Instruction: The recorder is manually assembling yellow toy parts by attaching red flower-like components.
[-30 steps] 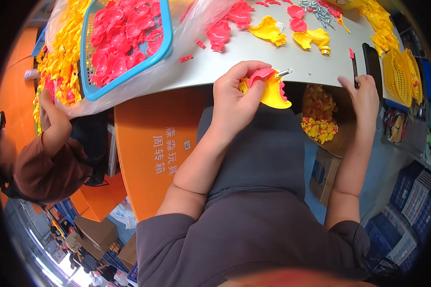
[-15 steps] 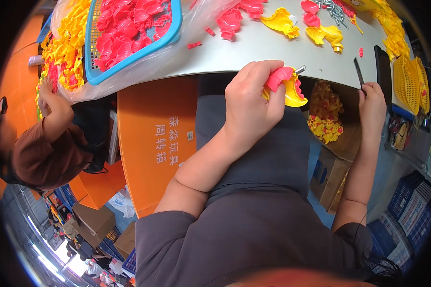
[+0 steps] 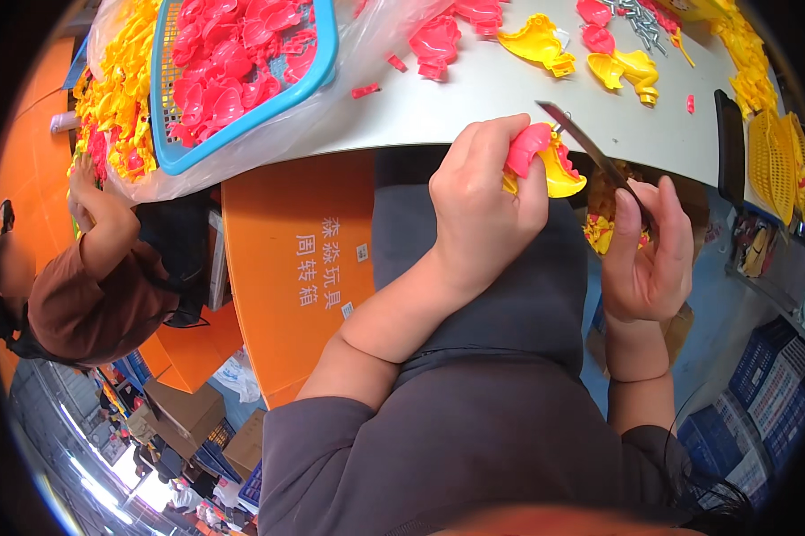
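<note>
Fingers of left hand (image 3: pixel 483 201) pinch a pink-and-yellow toy piece (image 3: pixel 545 161) just off the table edge (image 3: pixel 402 134); right hand (image 3: pixel 648 255) grips a knife (image 3: pixel 590 152), blade touching it. Blue basket (image 3: pixel 317 76) of pink parts sits further in on the table.

Bright, even lighting is observed across the grey table (image 3: pixel 474 98), with soft, weak shadows. Strong fisheye bending is noted at the rim, which is enclosed by a black vignette. Overexposed glare appears at the lower left. Slight edge softness is recorded.
</note>
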`<state>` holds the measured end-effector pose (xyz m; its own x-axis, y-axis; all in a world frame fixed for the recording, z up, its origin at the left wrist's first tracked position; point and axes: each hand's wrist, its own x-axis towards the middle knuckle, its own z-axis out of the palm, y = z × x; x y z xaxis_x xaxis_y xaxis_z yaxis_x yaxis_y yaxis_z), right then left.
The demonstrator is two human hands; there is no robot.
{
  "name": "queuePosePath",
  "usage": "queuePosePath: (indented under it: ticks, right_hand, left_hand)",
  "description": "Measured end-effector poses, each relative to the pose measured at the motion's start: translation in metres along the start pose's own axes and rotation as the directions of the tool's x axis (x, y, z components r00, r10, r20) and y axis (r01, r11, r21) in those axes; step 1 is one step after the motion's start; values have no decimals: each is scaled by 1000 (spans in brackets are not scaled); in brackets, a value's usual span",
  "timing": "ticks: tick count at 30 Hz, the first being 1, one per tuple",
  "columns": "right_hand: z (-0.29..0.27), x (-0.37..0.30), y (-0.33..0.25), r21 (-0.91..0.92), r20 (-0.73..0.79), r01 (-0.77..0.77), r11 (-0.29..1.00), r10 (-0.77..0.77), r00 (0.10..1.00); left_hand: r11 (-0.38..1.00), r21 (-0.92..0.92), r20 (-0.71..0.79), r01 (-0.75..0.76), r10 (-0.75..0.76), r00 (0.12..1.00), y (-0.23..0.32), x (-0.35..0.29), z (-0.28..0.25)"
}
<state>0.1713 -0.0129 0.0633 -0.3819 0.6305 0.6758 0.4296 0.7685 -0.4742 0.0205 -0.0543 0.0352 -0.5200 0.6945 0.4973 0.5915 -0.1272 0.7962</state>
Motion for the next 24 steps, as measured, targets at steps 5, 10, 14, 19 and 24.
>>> queuePosePath:
  ticks: [5,10,14,19,24]
  right_hand:
    - [10,3,2,62,208,-35,997,21,978]
    - [15,9,-9,61,121,55,997,-62,991]
    - [23,9,-12,5,120,133,991,-133,984]
    - [27,13,-12,-7,195,191,982,-186,963]
    - [37,19,-11,-30,140,202,979,-196,971]
  left_hand:
    - [998,58,-36,27,-25,999,-4,3,-5]
    - [996,88,-55,25,-20,998,-6,1,-4]
    - [992,119,-32,38,-35,999,-2,4,-8]
    - [994,99,-57,44,-38,998,-7,3,-7]
    - [996,89,-48,30,-26,999,-8,5,-4]
